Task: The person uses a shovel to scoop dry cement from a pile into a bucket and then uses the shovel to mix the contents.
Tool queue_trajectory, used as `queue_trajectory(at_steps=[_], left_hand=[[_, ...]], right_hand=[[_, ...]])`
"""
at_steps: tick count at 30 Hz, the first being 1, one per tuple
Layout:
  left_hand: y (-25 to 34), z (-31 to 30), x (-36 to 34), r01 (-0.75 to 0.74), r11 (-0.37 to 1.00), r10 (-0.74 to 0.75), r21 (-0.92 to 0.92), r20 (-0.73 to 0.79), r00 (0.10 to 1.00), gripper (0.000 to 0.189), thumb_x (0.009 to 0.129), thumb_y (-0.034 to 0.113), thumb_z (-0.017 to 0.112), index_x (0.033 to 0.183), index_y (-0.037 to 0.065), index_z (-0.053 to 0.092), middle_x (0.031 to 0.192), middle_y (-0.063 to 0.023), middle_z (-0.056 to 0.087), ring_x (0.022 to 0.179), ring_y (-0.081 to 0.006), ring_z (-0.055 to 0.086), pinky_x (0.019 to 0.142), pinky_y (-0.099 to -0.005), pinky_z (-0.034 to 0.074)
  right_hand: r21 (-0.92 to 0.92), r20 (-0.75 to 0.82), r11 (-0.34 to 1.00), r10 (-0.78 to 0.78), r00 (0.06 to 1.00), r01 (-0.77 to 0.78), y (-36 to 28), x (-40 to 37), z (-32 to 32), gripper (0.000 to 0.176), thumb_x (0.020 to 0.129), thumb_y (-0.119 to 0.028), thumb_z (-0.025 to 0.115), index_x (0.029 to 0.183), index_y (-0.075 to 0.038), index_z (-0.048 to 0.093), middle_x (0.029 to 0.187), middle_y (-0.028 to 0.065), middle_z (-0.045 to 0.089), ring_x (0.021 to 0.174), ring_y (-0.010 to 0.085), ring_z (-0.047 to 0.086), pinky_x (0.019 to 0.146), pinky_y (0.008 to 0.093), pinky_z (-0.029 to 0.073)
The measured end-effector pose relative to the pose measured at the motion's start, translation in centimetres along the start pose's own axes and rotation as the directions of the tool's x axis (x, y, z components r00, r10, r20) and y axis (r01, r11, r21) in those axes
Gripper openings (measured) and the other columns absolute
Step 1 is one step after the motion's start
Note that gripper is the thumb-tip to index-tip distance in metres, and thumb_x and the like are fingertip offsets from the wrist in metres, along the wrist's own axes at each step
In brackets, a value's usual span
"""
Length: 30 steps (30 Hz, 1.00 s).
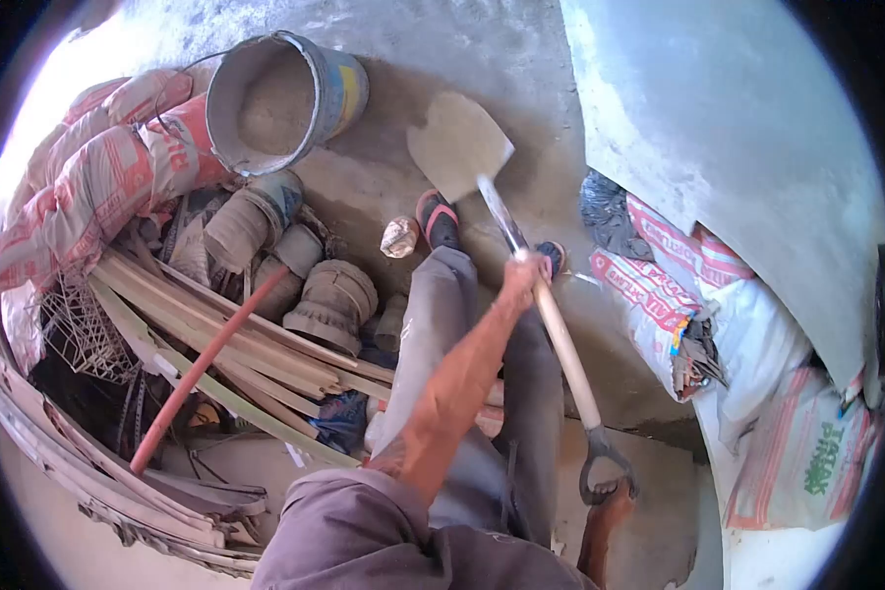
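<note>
A shovel with a pale wooden shaft and a broad, dusty blade slants across the middle of the view. My left hand is wrapped round the lower shaft, just behind the metal socket. At the other end, my right hand grips the black D-shaped handle. The blade points away from me, low over the damp concrete floor, and nothing heaped shows on it. Left of the blade stands a grey bucket, tipped toward me in view, with grey-brown material inside. My sandalled foot is just below the blade.
Cement sacks and stacked crusted buckets crowd the left. Wooden strips and a red pole lie nearer. A crumpled lump sits by my foot. More sacks line the wall on the right.
</note>
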<state>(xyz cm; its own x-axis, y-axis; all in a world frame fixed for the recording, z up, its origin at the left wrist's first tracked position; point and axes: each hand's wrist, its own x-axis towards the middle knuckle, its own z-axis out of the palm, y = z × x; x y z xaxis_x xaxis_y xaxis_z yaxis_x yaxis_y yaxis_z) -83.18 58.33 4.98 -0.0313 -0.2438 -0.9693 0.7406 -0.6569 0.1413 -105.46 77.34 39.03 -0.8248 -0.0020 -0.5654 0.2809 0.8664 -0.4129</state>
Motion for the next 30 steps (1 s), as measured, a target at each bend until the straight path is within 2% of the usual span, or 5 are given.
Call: queue_trajectory(at_steps=[3, 7, 10, 20, 30], left_hand=[[9.6, 0.2, 5.2, 0.011, 0.997, -0.002, 0.078, -0.114, 0.994, 0.009, 0.079, 0.005, 0.053, 0.075, 0.005, 0.045, 0.057, -0.0055, 0.045, 0.043, -0.0197, 0.048, 0.038, -0.0349, 0.045], [16.2, 3.5, 9.3, 0.029, 0.998, -0.027, -0.048, 0.046, 0.999, 0.009, 0.078, 0.0, 0.053, 0.08, 0.002, 0.045, 0.064, -0.0064, 0.046, 0.052, -0.0186, 0.05, 0.049, -0.0371, 0.051], [16.2, 6.1, 10.8, 0.01, 0.997, -0.007, -0.073, 0.037, 0.999, 0.01, 0.078, 0.001, 0.055, 0.08, 0.002, 0.046, 0.065, -0.0068, 0.048, 0.053, -0.0192, 0.052, 0.048, -0.0379, 0.051], [13.3, 8.4, 2.9, -0.12, 0.992, 0.122, -0.023, 0.095, 0.988, 0.016, 0.077, 0.006, 0.062, 0.081, 0.003, 0.046, 0.062, -0.0075, 0.05, 0.047, -0.0183, 0.052, 0.042, -0.0342, 0.048], [5.7, 5.8, 4.6, 0.085, 0.994, -0.082, -0.069, 0.044, 0.996, 0.015, 0.078, 0.007, 0.06, 0.081, 0.004, 0.046, 0.061, -0.0068, 0.05, 0.047, -0.0184, 0.052, 0.042, -0.0352, 0.049]], right_hand=[[0.084, 0.134, 0.996, -0.019, 0.991, 0.008, -2.2, -1.2, 8.6, 0.028, 0.085, -0.018, 0.056, 0.063, -0.008, 0.044, 0.053, 0.0006, 0.04, 0.046, 0.013, 0.043, 0.045, 0.029, 0.039], [-0.11, 0.016, 0.934, -0.339, 0.941, 0.339, -6.7, 2.5, 16.0, 0.029, 0.085, -0.019, 0.057, 0.062, -0.008, 0.044, 0.054, 0.0011, 0.041, 0.047, 0.0126, 0.044, 0.045, 0.029, 0.038], [0.135, 0.246, 0.972, -0.22, 0.944, 0.192, -8.6, 7.6, 15.4, 0.022, 0.085, -0.014, 0.054, 0.065, -0.008, 0.046, 0.053, 0.001, 0.041, 0.045, 0.0126, 0.04, 0.043, 0.0299, 0.037], [0.227, 0.257, 0.973, -0.012, 0.966, -0.048, -5.1, 1.2, 9.7, 0.022, 0.086, -0.02, 0.054, 0.07, -0.011, 0.043, 0.053, -0.0003, 0.036, 0.045, 0.012, 0.037, 0.044, 0.0302, 0.036], [0.135, 0.119, 0.986, -0.114, 0.986, 0.098, -4.4, 1.3, 5.7, 0.016, 0.084, -0.019, 0.058, 0.074, -0.009, 0.049, 0.056, -0.001, 0.037, 0.046, 0.0113, 0.038, 0.043, 0.0296, 0.036]])
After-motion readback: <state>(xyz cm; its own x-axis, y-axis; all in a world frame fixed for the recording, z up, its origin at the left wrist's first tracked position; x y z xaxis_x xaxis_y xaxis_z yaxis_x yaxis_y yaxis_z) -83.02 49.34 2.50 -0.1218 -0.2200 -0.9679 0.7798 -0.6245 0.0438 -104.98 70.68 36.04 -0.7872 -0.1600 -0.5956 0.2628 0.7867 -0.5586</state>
